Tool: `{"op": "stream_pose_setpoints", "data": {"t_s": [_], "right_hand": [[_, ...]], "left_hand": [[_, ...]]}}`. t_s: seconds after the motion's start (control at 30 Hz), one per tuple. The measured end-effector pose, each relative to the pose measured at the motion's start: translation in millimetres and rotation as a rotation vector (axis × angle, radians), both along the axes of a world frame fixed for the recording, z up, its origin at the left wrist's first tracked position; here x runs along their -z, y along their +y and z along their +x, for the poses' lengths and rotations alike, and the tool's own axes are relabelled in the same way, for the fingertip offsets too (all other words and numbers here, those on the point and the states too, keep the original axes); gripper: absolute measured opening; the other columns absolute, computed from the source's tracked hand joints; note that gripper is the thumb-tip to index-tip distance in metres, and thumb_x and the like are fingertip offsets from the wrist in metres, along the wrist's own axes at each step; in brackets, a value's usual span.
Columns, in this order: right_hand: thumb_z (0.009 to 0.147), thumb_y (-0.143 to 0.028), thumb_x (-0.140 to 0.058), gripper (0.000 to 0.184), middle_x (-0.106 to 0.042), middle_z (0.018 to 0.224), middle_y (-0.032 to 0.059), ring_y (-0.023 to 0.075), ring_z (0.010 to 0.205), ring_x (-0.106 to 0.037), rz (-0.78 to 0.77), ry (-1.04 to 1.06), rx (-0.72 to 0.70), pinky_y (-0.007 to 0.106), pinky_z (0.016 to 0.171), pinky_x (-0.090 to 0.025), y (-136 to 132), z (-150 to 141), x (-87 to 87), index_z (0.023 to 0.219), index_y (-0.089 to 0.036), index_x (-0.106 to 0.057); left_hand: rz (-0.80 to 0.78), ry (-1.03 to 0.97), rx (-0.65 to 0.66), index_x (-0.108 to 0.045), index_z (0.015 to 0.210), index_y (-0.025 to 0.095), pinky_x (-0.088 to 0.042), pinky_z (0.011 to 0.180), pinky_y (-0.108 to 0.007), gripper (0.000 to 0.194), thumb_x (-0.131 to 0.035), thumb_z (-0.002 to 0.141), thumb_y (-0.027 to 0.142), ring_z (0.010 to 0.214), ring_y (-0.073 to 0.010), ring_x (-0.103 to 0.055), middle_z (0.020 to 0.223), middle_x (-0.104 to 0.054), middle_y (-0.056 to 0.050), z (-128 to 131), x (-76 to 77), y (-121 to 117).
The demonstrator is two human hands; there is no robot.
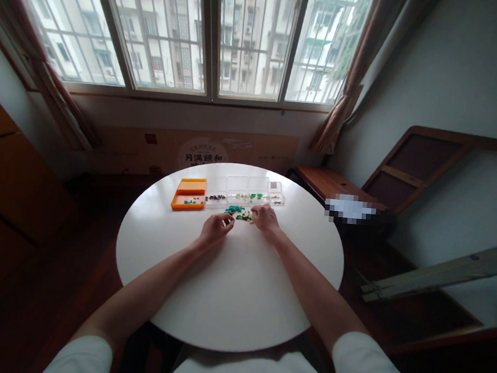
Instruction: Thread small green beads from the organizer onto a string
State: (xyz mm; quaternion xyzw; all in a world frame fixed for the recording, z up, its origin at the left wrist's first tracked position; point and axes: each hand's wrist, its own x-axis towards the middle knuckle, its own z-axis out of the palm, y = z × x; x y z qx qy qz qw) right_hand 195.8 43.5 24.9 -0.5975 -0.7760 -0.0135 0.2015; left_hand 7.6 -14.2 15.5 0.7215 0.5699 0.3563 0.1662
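A loose pile of small green, blue, dark and yellowish pieces (235, 210) lies on the white round table (231, 289). My left hand (217, 227) rests just left of the pile, its fingers curled and the thumb side close together. On the pile's right edge, my right hand (265, 218) has its fingers bent into a pinch; anything in them is too small to see. Behind the pile stand clear plastic boxes (237, 184) with lids up, holding dark, pale and green pieces. An orange box (188, 205), also open, contains several blue pieces.
A smaller clear box (275, 187) with a few pieces ends the row at the right. Beyond the table's far edge are a large cardboard panel (148, 143) and a barred window. A wooden bench (331, 184) stands to the right, with a blurred-out white thing on it.
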Motion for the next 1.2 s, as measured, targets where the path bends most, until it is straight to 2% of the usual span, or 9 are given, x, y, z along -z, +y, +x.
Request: {"op": "stream_pose_setpoints", "data": {"t_s": [0.3,0.7,0.93,1.2], "right_hand": [[0.083,-0.015,-0.046,0.029,-0.072,0.094,0.0104,0.0204,0.092,-0.063,-0.015,-0.039,-0.011,0.026,0.082,-0.043,0,-2,-1.8,0.089,-0.018,-0.074],[0.082,-0.013,-0.049,0.027,-0.071,0.092,0.0116,0.0228,0.091,-0.063,0.004,0.024,-0.008,0.029,0.083,-0.043,-1,-2,0.8,0.088,-0.017,-0.074],[0.083,-0.011,-0.048,0.033,-0.068,0.102,0.0114,0.0208,0.1,-0.057,0.05,0.094,-0.057,0.028,0.091,-0.04,-1,3,8.2,0.11,-0.013,-0.067],[0.081,-0.011,-0.052,0.034,-0.063,0.098,0.0089,0.016,0.086,-0.059,0.052,0.243,-0.064,0.026,0.084,-0.044,4,10,12.1,0.112,-0.012,-0.064]], "left_hand": [[-0.007,0.0,-0.009,-0.071,0.088,0.021,-0.038,0.054,-0.02,0.023,-0.053,0.08,0.034,0.061,-0.0117,-0.059,0.073,-0.068,0.0,-1,0.4,1],[-0.02,0.002,-0.01,-0.071,0.089,0.02,-0.038,0.055,-0.02,0.023,-0.053,0.08,0.032,0.063,-0.0126,-0.059,0.073,-0.068,-0.001,-1,-0.2,1],[-0.006,0.0,0.0,-0.071,0.087,0.02,-0.037,0.054,-0.02,0.023,-0.053,0.08,0.033,0.061,-0.012,-0.059,0.072,-0.068,0.0,-1,1.2,1],[-0.012,0.004,-0.007,-0.071,0.087,0.02,-0.038,0.055,-0.02,0.022,-0.053,0.08,0.033,0.062,-0.012,-0.059,0.073,-0.068,0.0,-1,1.0,1]]}}
